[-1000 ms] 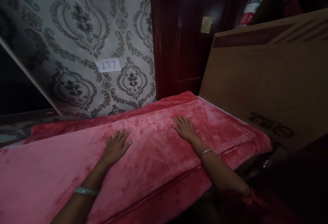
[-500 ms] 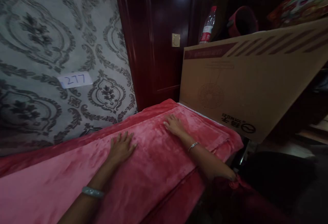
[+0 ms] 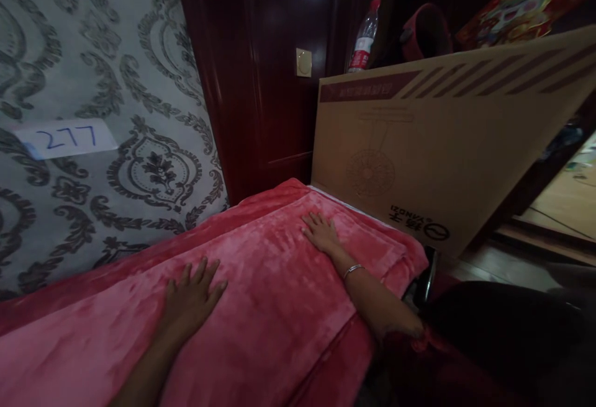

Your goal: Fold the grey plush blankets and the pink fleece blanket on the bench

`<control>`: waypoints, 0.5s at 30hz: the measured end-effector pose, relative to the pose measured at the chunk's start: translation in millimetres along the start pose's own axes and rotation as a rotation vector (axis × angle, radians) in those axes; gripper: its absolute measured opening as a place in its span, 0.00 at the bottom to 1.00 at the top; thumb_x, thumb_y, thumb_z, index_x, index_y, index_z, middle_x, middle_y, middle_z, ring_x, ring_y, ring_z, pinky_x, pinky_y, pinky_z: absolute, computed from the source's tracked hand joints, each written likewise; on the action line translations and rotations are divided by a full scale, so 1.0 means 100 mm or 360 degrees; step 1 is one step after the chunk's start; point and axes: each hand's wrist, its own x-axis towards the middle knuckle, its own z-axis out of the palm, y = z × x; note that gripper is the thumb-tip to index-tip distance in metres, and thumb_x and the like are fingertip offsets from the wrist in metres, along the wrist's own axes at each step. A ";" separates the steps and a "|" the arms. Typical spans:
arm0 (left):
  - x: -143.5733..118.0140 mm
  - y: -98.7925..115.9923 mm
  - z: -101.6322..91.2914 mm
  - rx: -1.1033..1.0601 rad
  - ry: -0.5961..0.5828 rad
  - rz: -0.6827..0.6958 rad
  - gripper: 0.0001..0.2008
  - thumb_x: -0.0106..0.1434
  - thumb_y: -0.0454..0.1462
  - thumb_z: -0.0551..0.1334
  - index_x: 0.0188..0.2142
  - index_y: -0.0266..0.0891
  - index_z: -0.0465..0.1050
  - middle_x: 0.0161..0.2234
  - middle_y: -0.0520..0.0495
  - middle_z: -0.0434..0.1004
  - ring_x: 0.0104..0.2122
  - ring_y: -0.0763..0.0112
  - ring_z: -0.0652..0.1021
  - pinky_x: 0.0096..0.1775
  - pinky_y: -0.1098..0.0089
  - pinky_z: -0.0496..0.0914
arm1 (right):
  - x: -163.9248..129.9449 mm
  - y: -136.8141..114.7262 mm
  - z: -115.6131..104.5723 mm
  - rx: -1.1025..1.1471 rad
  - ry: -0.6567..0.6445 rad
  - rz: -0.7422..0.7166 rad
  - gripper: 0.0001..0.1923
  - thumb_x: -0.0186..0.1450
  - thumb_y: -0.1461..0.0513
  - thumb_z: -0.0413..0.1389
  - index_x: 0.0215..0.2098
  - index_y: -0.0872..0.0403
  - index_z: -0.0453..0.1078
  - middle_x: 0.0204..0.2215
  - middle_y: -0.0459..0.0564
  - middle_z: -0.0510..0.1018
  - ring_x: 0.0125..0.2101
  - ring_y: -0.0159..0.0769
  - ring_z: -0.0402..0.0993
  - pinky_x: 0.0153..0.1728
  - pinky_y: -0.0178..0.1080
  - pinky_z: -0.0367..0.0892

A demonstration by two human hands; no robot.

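A plush pink-red blanket [image 3: 261, 283] lies folded in a long flat layer, over a darker red cloth [image 3: 274, 193] that shows along the wall side. My left hand [image 3: 190, 295] rests on the blanket near its middle, palm down with fingers spread. Farther toward the box end, my right hand [image 3: 321, 233] also lies flat on the blanket, its fingers apart. A thin bracelet [image 3: 352, 270] circles my right wrist. Neither hand grips any cloth. Faint wrinkles and brushed marks run over the pile between the two hands.
A big cardboard box [image 3: 419, 140] stands at the far end, with a red-capped bottle [image 3: 364, 38] and a red patterned packet [image 3: 524, 7] at its top edge. Patterned wallpaper [image 3: 153, 165] with a number label [image 3: 69, 137] borders the left. A dark chair-like shape [image 3: 503, 326] sits right.
My left hand has slid left and nearer to me across the blanket. The right hand stays at about the same spot on the cloth. The view has turned slightly right.
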 end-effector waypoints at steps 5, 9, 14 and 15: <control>0.01 -0.01 0.01 0.0017 -0.0023 -0.0007 0.33 0.69 0.50 0.46 0.71 0.47 0.53 0.73 0.46 0.45 0.70 0.43 0.50 0.62 0.37 0.52 | 0.03 0.23 -0.32 0.0006 0.0143 0.0203 0.26 0.76 0.52 0.37 0.69 0.44 0.60 0.66 0.48 0.64 0.65 0.39 0.58 0.62 0.42 0.55; -0.01 0.01 -0.01 -0.0001 0.0032 0.0018 0.32 0.69 0.48 0.46 0.70 0.45 0.54 0.72 0.44 0.48 0.70 0.42 0.52 0.62 0.37 0.53 | -0.03 0.71 -0.53 -0.0054 0.0245 0.0705 0.27 0.75 0.60 0.37 0.67 0.58 0.63 0.58 0.65 0.73 0.58 0.51 0.69 0.55 0.48 0.64; -0.02 0.03 -0.03 0.0025 0.0026 0.0006 0.31 0.70 0.48 0.45 0.70 0.45 0.54 0.72 0.44 0.48 0.70 0.43 0.52 0.62 0.39 0.53 | -0.08 1.17 -0.54 -0.0049 0.0064 0.0881 0.22 0.73 0.56 0.47 0.53 0.60 0.76 0.51 0.66 0.78 0.51 0.49 0.75 0.49 0.42 0.69; -0.02 0.04 -0.04 0.0024 0.0022 0.0003 0.31 0.70 0.48 0.45 0.70 0.45 0.54 0.72 0.44 0.48 0.70 0.43 0.52 0.62 0.39 0.53 | -0.07 1.21 -0.53 -0.0045 0.0031 0.0870 0.22 0.72 0.54 0.49 0.52 0.60 0.77 0.51 0.65 0.78 0.51 0.49 0.76 0.48 0.41 0.69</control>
